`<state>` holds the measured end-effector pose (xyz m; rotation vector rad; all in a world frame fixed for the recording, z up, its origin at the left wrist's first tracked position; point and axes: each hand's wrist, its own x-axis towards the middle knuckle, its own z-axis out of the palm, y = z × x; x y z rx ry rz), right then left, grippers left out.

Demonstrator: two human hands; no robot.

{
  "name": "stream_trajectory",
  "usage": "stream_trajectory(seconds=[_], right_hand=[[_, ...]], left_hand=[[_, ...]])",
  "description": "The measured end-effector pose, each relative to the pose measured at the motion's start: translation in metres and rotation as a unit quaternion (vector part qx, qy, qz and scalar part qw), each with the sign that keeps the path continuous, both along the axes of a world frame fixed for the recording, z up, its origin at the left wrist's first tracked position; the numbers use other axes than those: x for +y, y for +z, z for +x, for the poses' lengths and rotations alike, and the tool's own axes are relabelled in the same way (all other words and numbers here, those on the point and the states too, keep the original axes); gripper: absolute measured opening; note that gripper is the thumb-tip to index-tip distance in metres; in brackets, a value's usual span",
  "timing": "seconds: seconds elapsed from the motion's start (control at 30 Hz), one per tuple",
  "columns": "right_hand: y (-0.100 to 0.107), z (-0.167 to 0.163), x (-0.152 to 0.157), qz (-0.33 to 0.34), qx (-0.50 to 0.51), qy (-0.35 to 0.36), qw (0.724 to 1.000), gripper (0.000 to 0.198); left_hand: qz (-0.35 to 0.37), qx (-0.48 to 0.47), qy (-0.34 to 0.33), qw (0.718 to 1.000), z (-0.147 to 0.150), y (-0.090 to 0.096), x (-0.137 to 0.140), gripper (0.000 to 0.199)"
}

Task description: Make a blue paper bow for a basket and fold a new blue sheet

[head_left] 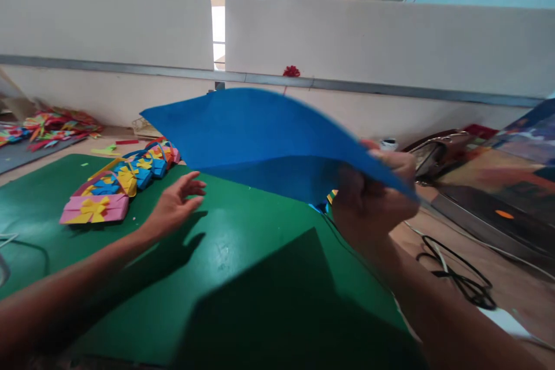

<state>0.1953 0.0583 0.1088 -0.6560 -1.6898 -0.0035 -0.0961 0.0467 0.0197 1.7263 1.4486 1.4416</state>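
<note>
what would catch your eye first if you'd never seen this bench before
The big blue sheet held up in mid-air at the centre, pinched at its right corner by the right hand. Below it lies the green mat, over which the left hand hovers open. At the mat's left edge sits a row of bright paper boxes with bows, pink nearest.

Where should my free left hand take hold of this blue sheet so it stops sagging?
Probably the far-left corner of the blue sheet, pinched from the left side. The right hand grips only the right corner, so the sheet hangs in the air unsupported above the green mat; the open left hand is below that side.
</note>
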Motion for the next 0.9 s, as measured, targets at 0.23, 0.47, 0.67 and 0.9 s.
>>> stream_trajectory(seconds=[0.23,0.47,0.67,0.9], right_hand=[[-0.064,0.006,-0.023,0.020,-0.279,0.142,0.950,0.018],[-0.097,0.030,-0.035,-0.082,-0.368,0.154,0.913,0.024],[-0.104,0.041,-0.034,-0.081,-0.434,0.138,0.887,0.022],[-0.100,0.039,-0.036,-0.133,-0.441,0.149,0.875,0.029]], left_hand=[[0.044,0.086,-0.109,0.989,0.001,-0.025,0.004,0.045],[0.167,0.287,-0.267,0.905,-0.026,-0.039,-0.017,0.029],[0.196,0.360,-0.336,0.848,-0.023,-0.039,-0.042,0.035],[0.182,0.377,-0.301,0.857,-0.010,-0.033,-0.060,0.033]])
